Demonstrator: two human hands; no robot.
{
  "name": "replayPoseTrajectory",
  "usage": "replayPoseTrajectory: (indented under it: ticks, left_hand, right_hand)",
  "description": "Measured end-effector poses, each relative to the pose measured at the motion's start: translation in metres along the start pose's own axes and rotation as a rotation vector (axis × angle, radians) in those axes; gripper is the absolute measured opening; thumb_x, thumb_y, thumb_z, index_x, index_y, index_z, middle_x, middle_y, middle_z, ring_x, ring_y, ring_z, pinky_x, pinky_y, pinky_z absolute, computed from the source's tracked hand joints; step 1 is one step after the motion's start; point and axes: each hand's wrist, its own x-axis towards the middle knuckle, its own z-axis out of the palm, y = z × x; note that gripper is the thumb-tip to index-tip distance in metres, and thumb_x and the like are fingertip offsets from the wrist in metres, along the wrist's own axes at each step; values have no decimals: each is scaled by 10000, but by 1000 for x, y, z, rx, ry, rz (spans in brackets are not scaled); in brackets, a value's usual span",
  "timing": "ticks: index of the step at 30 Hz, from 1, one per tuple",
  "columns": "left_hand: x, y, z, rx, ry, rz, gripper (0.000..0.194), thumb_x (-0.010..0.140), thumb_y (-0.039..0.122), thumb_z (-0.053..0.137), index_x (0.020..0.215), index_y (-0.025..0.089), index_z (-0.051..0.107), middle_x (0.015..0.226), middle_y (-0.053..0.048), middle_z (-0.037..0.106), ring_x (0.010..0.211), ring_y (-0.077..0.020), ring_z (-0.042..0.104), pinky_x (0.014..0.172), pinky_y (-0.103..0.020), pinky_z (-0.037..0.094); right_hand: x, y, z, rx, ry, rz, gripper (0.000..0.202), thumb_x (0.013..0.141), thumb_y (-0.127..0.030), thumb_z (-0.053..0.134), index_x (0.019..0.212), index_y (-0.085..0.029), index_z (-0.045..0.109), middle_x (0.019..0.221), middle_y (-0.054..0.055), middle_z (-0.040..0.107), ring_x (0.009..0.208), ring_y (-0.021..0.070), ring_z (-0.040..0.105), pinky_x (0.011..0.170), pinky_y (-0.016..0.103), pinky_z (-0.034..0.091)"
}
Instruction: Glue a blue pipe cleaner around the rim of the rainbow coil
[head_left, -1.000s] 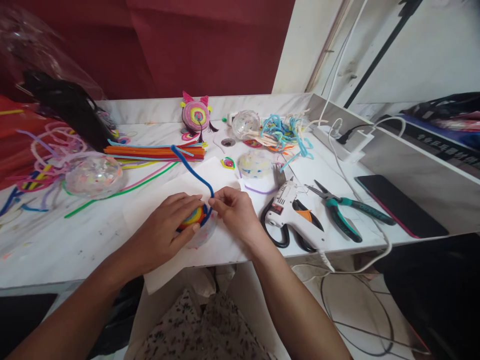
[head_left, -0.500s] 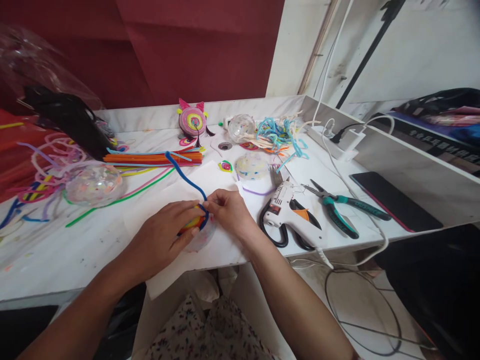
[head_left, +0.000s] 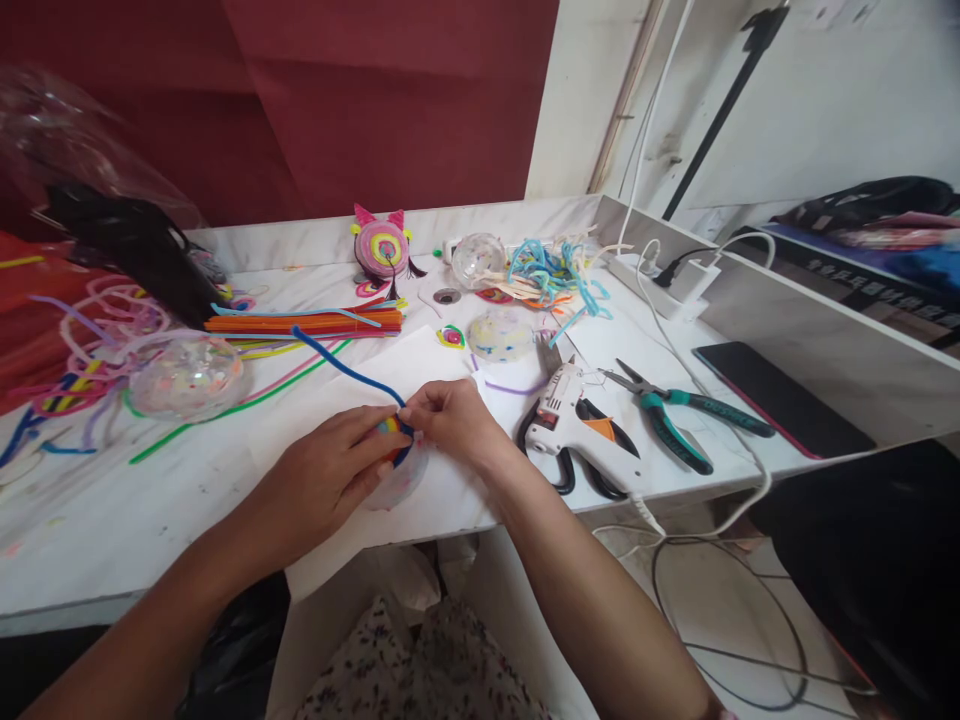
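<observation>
A blue pipe cleaner bends round the edge of a coiled disc in yellow, orange and other colours, its free end pointing up and left. My left hand curls over the disc and holds it against a clear dome on white paper. My right hand pinches the blue pipe cleaner at the disc's upper right edge. The fingers hide much of the disc.
To the right lie a white glue gun, green-handled pliers and a black phone. Behind are a pink eared ornament and tangled pipe cleaners. Orange pipe cleaners and a speckled clear dome sit left.
The free end of the blue pipe cleaner has swung left and lower. Both hands stay at the disc, and the view has shifted slightly.
</observation>
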Motion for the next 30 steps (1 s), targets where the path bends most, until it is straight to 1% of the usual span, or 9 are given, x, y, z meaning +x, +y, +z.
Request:
replayPoseTrajectory:
  ticks: [3,7,10,12,14,17,20,26,30]
  left_hand:
    - [-3,-5,-7,-16,-50,-2,400,1183,386,460,1436,315,762,1565,-70,732,1391,-302,716,1204,-448,608]
    - [-8,-12,-16,-56,-101,12,392,1191,353,444,1416,335,764,1611,-52,697,1422,-279,690,1219,-422,594]
    - [-13,-14,-17,-39,-113,24,383,1187,382,465,1426,333,761,1633,-61,693,1474,-313,664,1264,-480,568]
    - [-16,-12,-17,-24,-129,-19,390,1181,371,470,1448,328,751,1652,-68,683,1484,-327,665,1276,-510,564]
    - [-18,-9,-15,-23,-139,-67,396,1175,348,459,1444,313,748,1666,-71,671,1490,-327,667,1273,-513,571]
    - [-18,-4,-12,-20,-113,-66,405,1182,368,434,1417,292,754,1650,-77,685,1509,-332,659,1282,-523,567]
    - [-18,-4,-8,-10,-81,-51,405,1190,408,438,1416,312,761,1660,-68,683,1515,-340,662,1271,-523,579]
    - [-18,-4,-7,-26,-59,-36,388,1181,313,440,1394,282,763,1648,-97,674,1496,-317,666,1242,-465,591]
    - [-20,-4,-5,-51,-50,-48,386,1191,335,433,1411,302,749,1661,-92,656,1488,-310,662,1228,-468,596]
  right_hand:
    - [-1,-2,0,-18,-27,23,274,919,-132,823,677,-198,712,538,-92,565,554,99,502,623,246,383]
    - [-1,-5,2,-64,-67,59,261,952,-169,824,710,-199,730,564,-81,589,563,103,519,624,250,391]
    - [-2,-7,5,-72,-59,57,284,939,-167,832,681,-202,719,583,-72,593,594,110,543,627,250,403]
    - [-3,-8,8,-72,-46,57,294,927,-162,838,664,-206,714,587,-70,600,608,110,553,635,245,414]
    - [-4,-8,9,-69,-34,59,311,921,-169,844,647,-212,704,572,-70,587,611,113,556,634,242,420]
    - [-3,-6,11,-53,-29,54,342,921,-176,851,624,-217,685,542,-71,556,596,117,549,608,238,413]
    - [-1,-4,13,-34,-25,44,354,921,-170,856,618,-216,678,529,-75,553,573,109,532,579,227,402]
    - [0,0,17,-10,-13,52,361,930,-157,859,636,-220,659,534,-86,534,570,109,524,593,236,397]
    - [0,2,19,12,-1,64,354,916,-154,889,663,-223,652,553,-90,534,590,121,532,618,251,405]
